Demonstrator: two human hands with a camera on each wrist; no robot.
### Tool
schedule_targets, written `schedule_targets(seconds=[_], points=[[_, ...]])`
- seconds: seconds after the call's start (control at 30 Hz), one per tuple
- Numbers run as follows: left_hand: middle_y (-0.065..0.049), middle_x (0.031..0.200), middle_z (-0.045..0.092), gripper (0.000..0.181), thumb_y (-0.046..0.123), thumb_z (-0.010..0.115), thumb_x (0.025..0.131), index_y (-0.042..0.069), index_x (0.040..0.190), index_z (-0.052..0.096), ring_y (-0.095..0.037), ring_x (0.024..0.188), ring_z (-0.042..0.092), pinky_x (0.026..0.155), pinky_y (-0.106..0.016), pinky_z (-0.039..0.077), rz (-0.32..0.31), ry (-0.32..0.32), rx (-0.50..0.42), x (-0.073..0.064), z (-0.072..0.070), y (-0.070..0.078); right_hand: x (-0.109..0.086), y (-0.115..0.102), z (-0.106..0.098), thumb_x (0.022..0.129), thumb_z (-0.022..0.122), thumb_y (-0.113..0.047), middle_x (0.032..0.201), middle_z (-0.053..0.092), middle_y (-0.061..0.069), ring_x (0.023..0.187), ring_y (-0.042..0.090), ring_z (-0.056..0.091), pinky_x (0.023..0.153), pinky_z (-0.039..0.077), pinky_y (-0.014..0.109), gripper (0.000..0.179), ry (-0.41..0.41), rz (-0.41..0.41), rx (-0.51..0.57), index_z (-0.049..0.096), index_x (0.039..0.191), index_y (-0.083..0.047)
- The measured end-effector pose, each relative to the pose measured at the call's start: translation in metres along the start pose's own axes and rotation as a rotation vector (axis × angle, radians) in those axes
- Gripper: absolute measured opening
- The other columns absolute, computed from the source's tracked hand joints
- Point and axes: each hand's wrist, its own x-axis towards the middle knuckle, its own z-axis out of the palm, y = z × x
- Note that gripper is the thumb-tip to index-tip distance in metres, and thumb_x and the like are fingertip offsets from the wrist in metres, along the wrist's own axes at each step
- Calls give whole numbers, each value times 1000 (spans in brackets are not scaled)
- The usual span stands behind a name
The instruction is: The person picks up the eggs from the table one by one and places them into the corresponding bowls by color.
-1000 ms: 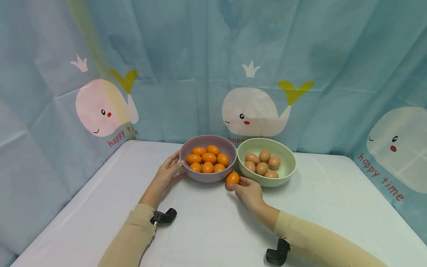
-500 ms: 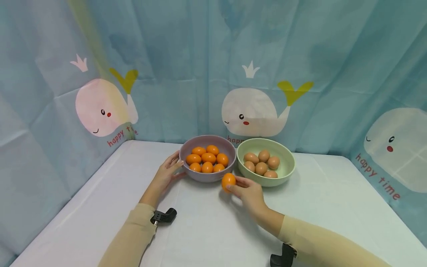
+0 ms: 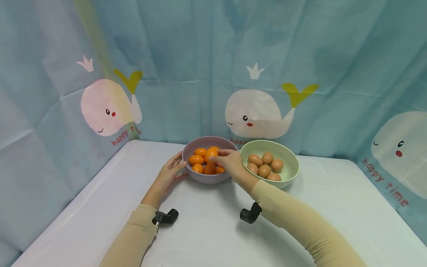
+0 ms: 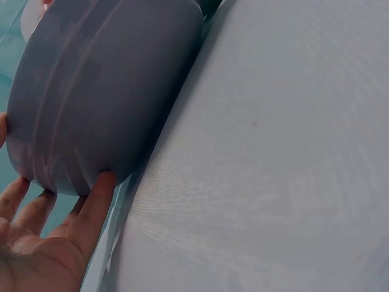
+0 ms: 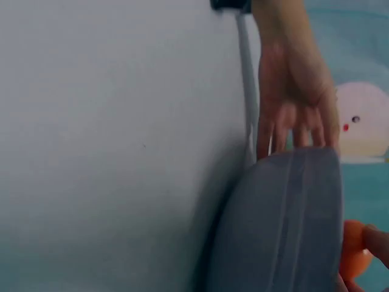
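My right hand [image 3: 232, 163] pinches a smooth, glossy orange egg [image 3: 211, 155] between thumb and fingers, over the mauve bowl [image 3: 208, 180]. Several more orange eggs lie inside that bowl, partly hidden by the hand and the held one. At the bowl's left side my left hand [image 3: 166, 178] rests its spread, fairly straight fingers [image 4: 91, 213] against the outer wall, with the thumb at the rim. In the right wrist view the held egg shows orange just past the bowl's rim. Beside it stands a pale green bowl [image 3: 290, 167] with several brown eggs [image 3: 264, 171].
Both bowls stand side by side near the back edge of a white-covered table [image 3: 200, 230]. A blue curtain [image 3: 173, 107] printed with whales hangs right behind them. My right forearm crosses in front of the green bowl.
My right hand has carried the orange egg from the table in front of the bowls up and left over the mauve bowl. The left hand has stayed at the bowl's side.
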Motion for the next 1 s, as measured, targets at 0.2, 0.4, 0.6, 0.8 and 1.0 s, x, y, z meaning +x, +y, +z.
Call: schedule_targets(seconds=[0.2, 0.4, 0.6, 0.8, 1.0], points=[[-5, 168, 16, 65, 23, 54, 103, 16, 160, 22, -29, 154, 20, 111, -55, 43, 10, 6, -4, 1, 3, 0, 21, -4, 12, 81, 83, -20, 125, 66, 13, 87, 20, 71, 83, 62, 29, 49, 11, 44, -151, 67, 123, -1], [-7, 168, 13, 66, 22, 53, 104, 13, 160, 19, -31, 154, 19, 113, -56, 41, 11, -7, -10, 1, 5, -2, 28, -3, 17, 78, 86, -19, 119, 65, 13, 81, 16, 66, 80, 62, 26, 48, 23, 74, -178, 67, 118, 1], [-7, 168, 15, 67, 23, 55, 103, 13, 160, 20, -31, 154, 21, 111, -55, 43, 14, -4, -2, -1, 1, 1, 26, -7, 12, 81, 83, -22, 116, 70, 13, 79, 17, 69, 72, 60, 21, 43, 8, -2, -282, 71, 115, 1], [-10, 166, 22, 65, 26, 55, 103, 10, 158, 25, -32, 150, 30, 108, -46, 48, -9, -26, 60, -1, -10, 9, 15, -21, -57, 94, 68, -17, 110, 75, 17, 90, 23, 67, 66, 48, 18, 26, 119, -365, -368, 75, 111, 0], [-20, 152, 47, 61, 43, 46, 104, 1, 148, 43, -37, 135, 51, 106, -43, 52, 67, 107, 401, 14, -32, 44, 6, -2, -196, 101, 57, -23, 111, 73, 22, 101, 38, 69, 83, 58, 50, 30, 422, -607, -749, 74, 111, 1]])
